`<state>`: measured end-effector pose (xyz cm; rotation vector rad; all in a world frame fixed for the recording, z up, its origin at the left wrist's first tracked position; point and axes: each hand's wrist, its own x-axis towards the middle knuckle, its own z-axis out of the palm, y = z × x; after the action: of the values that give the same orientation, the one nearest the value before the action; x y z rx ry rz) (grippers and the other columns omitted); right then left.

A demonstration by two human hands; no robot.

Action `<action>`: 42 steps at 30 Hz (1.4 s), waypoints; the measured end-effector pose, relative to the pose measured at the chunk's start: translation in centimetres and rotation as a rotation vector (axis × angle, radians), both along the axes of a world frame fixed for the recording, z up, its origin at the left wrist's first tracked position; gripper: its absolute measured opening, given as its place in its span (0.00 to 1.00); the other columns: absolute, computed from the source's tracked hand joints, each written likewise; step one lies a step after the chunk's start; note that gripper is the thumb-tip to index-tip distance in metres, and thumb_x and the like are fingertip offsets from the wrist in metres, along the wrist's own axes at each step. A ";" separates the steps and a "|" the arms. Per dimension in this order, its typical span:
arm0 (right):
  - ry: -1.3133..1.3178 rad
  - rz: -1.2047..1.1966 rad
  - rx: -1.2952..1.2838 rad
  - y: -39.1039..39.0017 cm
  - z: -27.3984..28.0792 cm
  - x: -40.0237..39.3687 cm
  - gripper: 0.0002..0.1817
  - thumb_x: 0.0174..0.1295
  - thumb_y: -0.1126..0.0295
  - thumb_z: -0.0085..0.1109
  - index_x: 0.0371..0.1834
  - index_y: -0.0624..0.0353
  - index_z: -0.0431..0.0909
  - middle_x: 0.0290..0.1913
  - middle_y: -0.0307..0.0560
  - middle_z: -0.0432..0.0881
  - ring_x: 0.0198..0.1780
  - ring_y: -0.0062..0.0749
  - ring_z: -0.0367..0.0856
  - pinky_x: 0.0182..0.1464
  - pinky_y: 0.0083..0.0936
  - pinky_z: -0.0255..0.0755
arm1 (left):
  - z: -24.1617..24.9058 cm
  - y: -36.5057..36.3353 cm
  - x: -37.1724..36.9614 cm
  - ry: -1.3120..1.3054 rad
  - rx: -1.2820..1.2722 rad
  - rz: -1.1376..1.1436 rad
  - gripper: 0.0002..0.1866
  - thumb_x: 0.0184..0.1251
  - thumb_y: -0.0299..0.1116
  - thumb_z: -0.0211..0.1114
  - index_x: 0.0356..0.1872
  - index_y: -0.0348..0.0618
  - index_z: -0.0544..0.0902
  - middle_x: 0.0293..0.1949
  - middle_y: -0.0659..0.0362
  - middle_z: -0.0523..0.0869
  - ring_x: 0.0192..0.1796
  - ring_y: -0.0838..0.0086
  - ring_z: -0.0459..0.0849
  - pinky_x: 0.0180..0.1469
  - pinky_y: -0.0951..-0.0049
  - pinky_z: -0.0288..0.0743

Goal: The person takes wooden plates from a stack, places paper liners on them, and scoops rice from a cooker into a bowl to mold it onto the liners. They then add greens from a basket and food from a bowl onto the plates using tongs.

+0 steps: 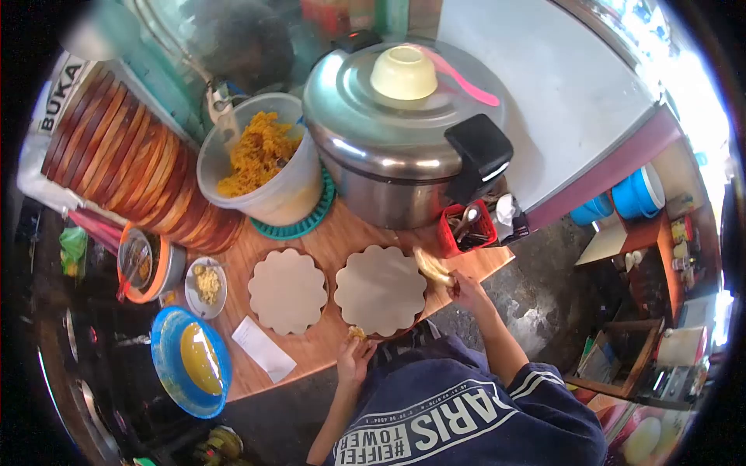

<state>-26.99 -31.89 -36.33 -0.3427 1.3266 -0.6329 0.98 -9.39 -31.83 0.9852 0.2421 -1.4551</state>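
Observation:
My left hand (356, 362) is closed around a small yellowish-brown piece (357, 332) at the near rim of the right-hand paper-lined plate (381, 290). What that piece is I cannot make out. To the right of the same plate, my right hand (466, 293) grips a limp, pale yellow cloth-like piece (432, 267), whose far end reaches up beside the plate's rim. A second scalloped plate (288, 290), also covered with paper, lies just to the left. Both plates rest on the wooden table (311, 351), and their paper surfaces look bare.
A steel rice cooker (381, 167) with a bowl (404, 73) and pink spoon (458, 79) stands behind. Left are a tub of yellow rice (268, 186), stacked woven plates (128, 155), a blue basin (165, 359) and a white paper (263, 349). A red cutlery basket (468, 241) stands at right.

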 end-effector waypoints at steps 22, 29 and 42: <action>0.253 -1.980 0.088 62.5 -0.7 -4.2 0.09 0.56 0.64 0.59 0.33 0.58 0.79 0.26 0.41 0.80 0.21 0.22 0.75 0.20 0.18 0.70 | -0.7 -1.0 1.2 -0.296 0.067 -1.083 0.11 0.62 0.28 0.61 0.45 0.35 0.79 0.45 0.49 0.80 0.55 0.59 0.76 0.54 0.65 0.74; 0.291 -2.662 -0.191 80.7 1.7 -5.6 0.07 0.51 0.68 0.62 0.26 0.58 0.75 0.21 0.40 0.76 0.16 0.23 0.74 0.17 0.15 0.70 | 0.2 3.5 -8.3 -0.566 -0.385 -1.518 0.14 0.66 0.31 0.57 0.50 0.37 0.77 0.48 0.53 0.79 0.54 0.63 0.74 0.53 0.66 0.72; 0.316 -2.907 -0.925 114.4 5.9 -21.9 0.09 0.61 0.69 0.59 0.32 0.64 0.75 0.27 0.43 0.77 0.24 0.26 0.77 0.25 0.18 0.76 | 3.9 17.6 -26.2 -0.505 -0.596 -1.642 0.19 0.62 0.18 0.53 0.56 0.33 0.66 0.43 0.53 0.78 0.43 0.68 0.76 0.46 0.73 0.72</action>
<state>-48.85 82.56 -30.41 -0.8152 -0.4096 2.2398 -25.26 8.19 -27.95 0.9509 -1.6387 -2.3292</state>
